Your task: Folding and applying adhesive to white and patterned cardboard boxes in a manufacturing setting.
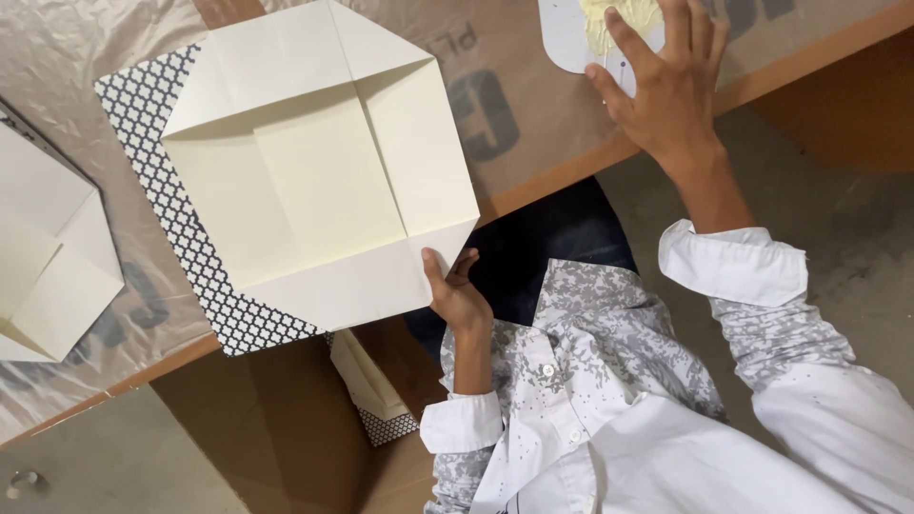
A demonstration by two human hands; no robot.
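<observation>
A half-folded cream paper box (pixel 314 181) with a black-and-white lattice pattern on its outer side lies flat on the table. My left hand (pixel 454 290) pinches its near corner, thumb on top and fingers underneath. My right hand (pixel 666 90) reaches to the far right of the table with fingers spread. Its fingertips rest on a white rounded palette (pixel 564 43) that carries a smear of pale yellow paste (pixel 624 14). It holds nothing.
Another folded cream box (pixel 48 247) sits at the left edge. A crinkled translucent plastic sheet (pixel 67 48) covers the wooden table (pixel 562 176). Below the table edge, a stack of folded patterned pieces (pixel 371 390) stands on brown cardboard. My white and grey shirt fills the lower right.
</observation>
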